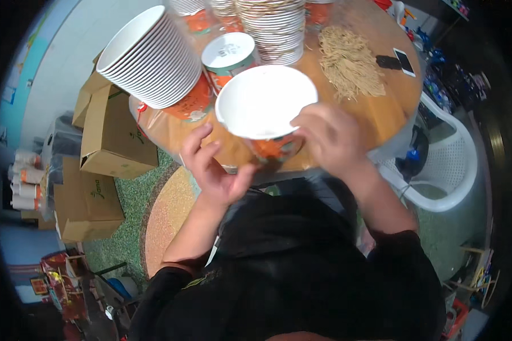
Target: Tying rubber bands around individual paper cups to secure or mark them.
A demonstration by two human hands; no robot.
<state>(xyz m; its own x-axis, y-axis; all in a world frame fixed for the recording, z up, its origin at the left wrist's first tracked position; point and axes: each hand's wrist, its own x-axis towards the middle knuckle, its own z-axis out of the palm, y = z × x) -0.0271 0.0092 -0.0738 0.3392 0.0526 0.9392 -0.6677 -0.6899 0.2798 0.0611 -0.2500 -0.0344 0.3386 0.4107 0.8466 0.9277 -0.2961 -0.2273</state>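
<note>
By the right hand [333,136], right of centre in the frame, the rim of a white-lined paper tub [266,102] appears to be gripped, with the fingers curled at its right side; the exact placing of the thumb is lost in blur. The left hand [213,170], just below and left of the tub, is held with fingers spread and slightly bent, and nothing is seen in it. Whether the tub is touched by any of its fingertips cannot be told.

The tub is held at the centre of the frame, its mouth upward and tipped toward the viewer, above the near edge of the wooden table [395,108]. The step in hand is judged to be the handling of this single tub. For the next move, a steady hold on the rim would be called for, with the left hand brought against the opposite wall if the tub is to be turned or shifted.

Just behind it, a tub with a flat white top [228,52] is seen. At the upper left a tall nested stack of tubs [153,62] is leaned over; at the top centre another stack [273,28] is set. At the upper right, a tangled pile of tan strands [350,62] is laid, with a white phone [404,61] beyond.
</note>
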